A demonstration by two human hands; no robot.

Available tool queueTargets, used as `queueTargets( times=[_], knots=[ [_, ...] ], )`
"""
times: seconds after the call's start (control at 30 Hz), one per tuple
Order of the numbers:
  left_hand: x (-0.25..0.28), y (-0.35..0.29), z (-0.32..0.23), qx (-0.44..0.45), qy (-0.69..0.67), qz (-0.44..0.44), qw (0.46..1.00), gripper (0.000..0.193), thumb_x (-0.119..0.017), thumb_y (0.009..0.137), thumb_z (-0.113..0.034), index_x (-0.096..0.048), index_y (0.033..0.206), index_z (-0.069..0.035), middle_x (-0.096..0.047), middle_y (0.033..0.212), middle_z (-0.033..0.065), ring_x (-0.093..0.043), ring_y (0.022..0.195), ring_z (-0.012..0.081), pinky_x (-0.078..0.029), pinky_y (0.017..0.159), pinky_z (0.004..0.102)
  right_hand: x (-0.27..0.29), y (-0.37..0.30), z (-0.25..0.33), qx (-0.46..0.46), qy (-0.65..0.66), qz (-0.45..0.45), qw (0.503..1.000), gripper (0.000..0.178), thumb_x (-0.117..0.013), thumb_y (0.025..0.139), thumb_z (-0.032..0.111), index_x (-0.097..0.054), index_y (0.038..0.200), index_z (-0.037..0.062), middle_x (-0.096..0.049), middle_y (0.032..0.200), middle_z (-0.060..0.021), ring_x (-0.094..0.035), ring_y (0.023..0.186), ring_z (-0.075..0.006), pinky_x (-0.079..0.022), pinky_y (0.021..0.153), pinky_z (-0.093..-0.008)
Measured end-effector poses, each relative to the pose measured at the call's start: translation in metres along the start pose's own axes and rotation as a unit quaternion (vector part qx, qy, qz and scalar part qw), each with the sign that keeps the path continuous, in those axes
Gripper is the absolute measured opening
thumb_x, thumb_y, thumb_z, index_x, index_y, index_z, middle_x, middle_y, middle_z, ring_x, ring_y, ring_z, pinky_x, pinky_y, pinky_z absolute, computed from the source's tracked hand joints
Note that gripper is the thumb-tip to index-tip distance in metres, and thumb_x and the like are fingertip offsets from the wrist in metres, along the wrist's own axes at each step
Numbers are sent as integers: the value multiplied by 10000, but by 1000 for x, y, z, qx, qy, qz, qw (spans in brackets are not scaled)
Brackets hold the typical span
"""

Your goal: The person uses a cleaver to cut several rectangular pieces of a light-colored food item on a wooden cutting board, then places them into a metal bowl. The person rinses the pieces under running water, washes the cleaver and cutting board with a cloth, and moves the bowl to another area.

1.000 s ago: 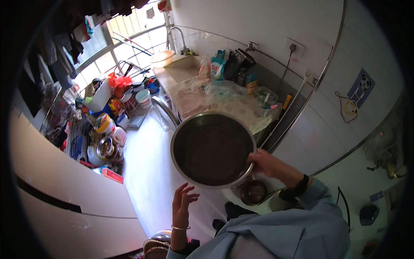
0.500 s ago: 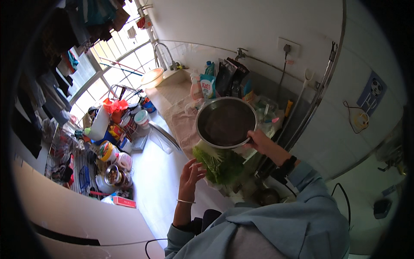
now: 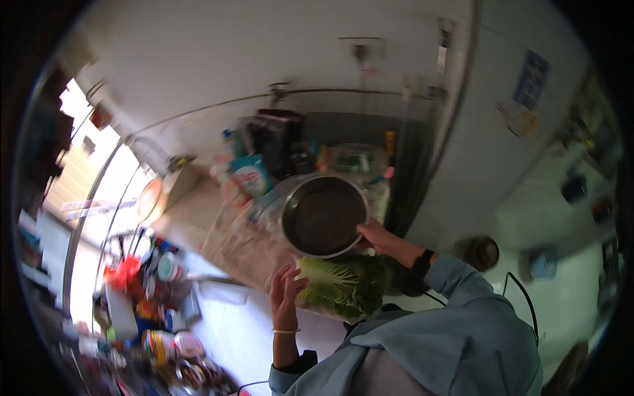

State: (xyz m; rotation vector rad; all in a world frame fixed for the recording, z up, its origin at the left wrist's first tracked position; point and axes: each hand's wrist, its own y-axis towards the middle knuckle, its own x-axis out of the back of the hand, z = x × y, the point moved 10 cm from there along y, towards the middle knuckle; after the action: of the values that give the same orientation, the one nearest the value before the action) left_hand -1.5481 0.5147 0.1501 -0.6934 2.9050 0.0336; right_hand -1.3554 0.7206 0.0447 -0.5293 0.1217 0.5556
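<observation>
A round steel basin (image 3: 323, 218), dark inside, is tilted toward me over the counter. My right hand (image 3: 372, 236) is closed on its right rim, thumb at the edge. I cannot see anything in the basin. Just below it lies a leafy cabbage (image 3: 349, 285) with a pale stem and green leaves. Beside the cabbage's left end, my left hand (image 3: 286, 290) is raised with fingers apart and nothing in them; whether a fingertip touches the stem I cannot tell.
Along the wall stand a blue-and-white pouch (image 3: 251, 175), a dark bag (image 3: 277, 140) and a clear plastic container (image 3: 356, 158). A wall tap (image 3: 280, 90) is above them. An orange basin (image 3: 152, 200) sits at the counter's far left. Clutter fills the lower left floor.
The view has swung to the right and is blurred. The basin, still in my right hand, appears lower and closer to me. My left hand stays open beside the cabbage.
</observation>
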Motion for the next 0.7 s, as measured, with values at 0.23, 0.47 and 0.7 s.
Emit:
queueTargets(
  times=[0.23, 0.47, 0.7],
  knots=[
    [-36, 48, 22, 12, 64, 104, 992, 445, -540, 978, -336, -490, 1292, -25, -597, 1127, 105, -619, 919, 193, -485, 816, 299, 13, -26, -18, 68, 131, 55, 988, 675, -536, 957, 454, -363, 1379, -43, -556, 1285, -90, -576, 1125, -194, -549, 888, -333],
    [-91, 71, -10, -63, 191, 175, 964, 275, -440, 1027, -198, -594, 1087, 22, -635, 1047, 116, -611, 900, 171, -496, 847, 307, 74, -145, -59, 119, 4, -184, 976, 398, -558, 969, 351, -527, 1218, 42, -635, 1062, -67, -653, 835, -135, -536, 722, -266],
    [-213, 10, -42, -144, 268, 329, 894, 145, -515, 970, -73, -591, 900, 29, -660, 1024, 136, -625, 896, 196, -498, 820, 301, 180, -311, -129, 40, -324, -225, 918, 220, -610, 839, 249, -644, 902, 41, -663, 803, -135, -647, 744, -271, -488, 658, -373]
  ],
)
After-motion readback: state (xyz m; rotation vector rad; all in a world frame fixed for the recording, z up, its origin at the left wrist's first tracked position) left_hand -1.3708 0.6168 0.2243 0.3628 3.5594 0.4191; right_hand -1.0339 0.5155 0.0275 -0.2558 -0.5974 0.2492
